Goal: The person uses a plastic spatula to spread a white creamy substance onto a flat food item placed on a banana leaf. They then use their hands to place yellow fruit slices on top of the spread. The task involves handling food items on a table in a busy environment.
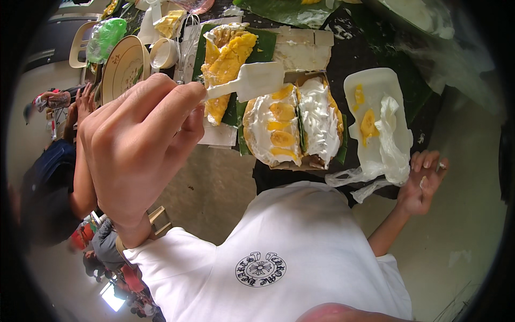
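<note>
Head view: the left hand [137, 145] grips a white plastic spatula [252, 81] above the cream-and-banana cake [292, 124], while the right hand [424, 182] rests half open and empty right of that cake.

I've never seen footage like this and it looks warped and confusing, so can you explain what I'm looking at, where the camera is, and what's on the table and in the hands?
There is no machine here: a person wears a wide fisheye camera on the head, looking down, which bends the edges. The white shirt below is the person's own. The left hand, large because it is close to the lens, holds a white spatula above the table. On the dark table lies a flat cake covered with white cream and yellow fruit slices, a cream-less yellow piece on a green leaf, and a white tray with crumpled plastic. The right hand rests open beside that tray, holding nothing.
</note>
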Demonstrator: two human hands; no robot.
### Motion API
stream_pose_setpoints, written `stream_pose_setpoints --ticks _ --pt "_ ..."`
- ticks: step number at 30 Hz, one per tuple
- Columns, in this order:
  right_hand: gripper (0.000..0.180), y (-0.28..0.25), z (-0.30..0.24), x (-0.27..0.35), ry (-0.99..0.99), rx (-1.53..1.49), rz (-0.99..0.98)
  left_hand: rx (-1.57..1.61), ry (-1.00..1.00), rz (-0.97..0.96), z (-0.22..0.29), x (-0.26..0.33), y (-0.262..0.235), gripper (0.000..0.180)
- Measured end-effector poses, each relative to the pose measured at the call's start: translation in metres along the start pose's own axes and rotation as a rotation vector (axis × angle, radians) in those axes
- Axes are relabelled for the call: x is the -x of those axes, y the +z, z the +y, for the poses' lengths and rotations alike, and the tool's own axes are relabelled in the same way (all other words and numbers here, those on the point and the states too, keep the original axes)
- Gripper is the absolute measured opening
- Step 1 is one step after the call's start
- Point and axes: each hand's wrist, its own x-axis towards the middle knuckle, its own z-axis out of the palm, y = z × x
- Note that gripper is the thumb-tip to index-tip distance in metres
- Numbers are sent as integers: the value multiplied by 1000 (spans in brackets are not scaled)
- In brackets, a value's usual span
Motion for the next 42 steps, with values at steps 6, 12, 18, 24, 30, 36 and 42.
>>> stream_pose_setpoints --ticks 6,12,18,24,30,36,42 --pt "62 -2 1 0 -4 15 -8 -47 37 -3 1 1 -6 27" --pt "62 -2 1 0 -2 2 -20 -21 44 48 4 1 2 25" --pt "60 -1 1 0 -10 -14 -22 -62 38 28 6 3 -3 25" --pt "62 -4 1 0 -8 -26 -26 -38 23 64 10 2 0 26" --pt "61 -4 2 0 -10 -39 -41 -51 -27 2 14 1 -3 25" --pt "57 -2 2 0 -26 -25 -44 -57 -24 41 13 2 -6 27" --pt "58 -2 3 1 -30 -33 -48 -30 -30 12 14 1 -2 29"
